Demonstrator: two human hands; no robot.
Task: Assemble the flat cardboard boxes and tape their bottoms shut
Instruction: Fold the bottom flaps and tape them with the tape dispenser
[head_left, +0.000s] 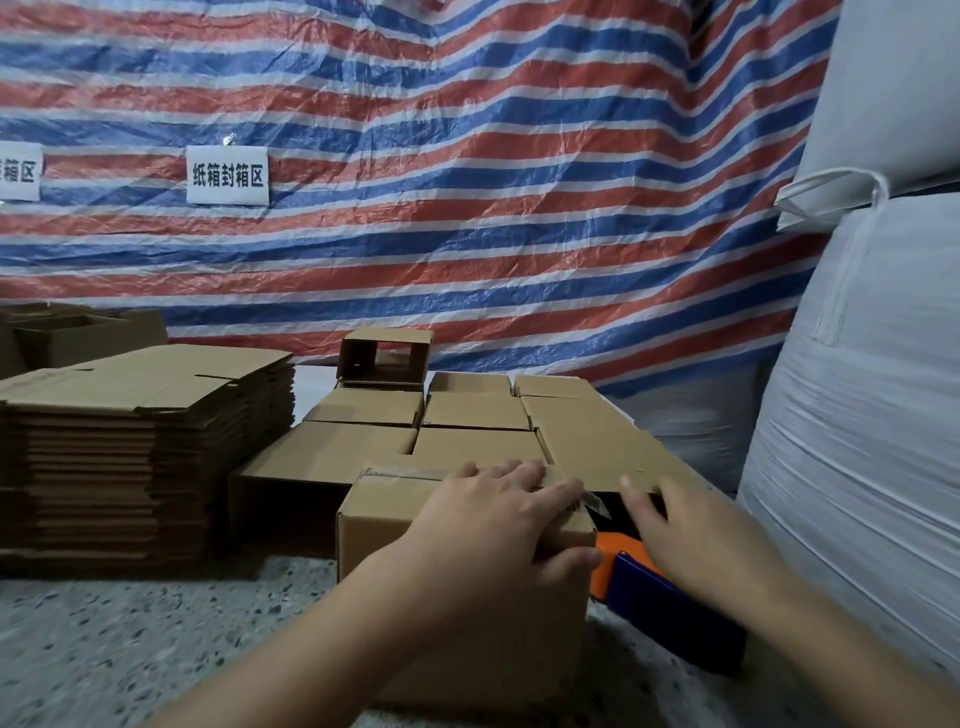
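Observation:
A small assembled cardboard box (395, 525) stands on the speckled floor in front of me, with clear tape (400, 474) along its top seam and a loose tape end at its right edge. My left hand (498, 525) lies flat on the box top, fingers straight, thumb against the right side. Just right of the box sits an orange and blue tape dispenser (660, 603). My right hand (691, 540) is over it with fingers stretched forward, blurred; its thumb is hidden.
A tall stack of flat cardboard boxes (145, 441) stands at the left. Several assembled boxes (472, 415) sit in rows behind the one under my hand. Large white sacks (862, 415) fill the right. A striped tarp (467, 182) hangs behind.

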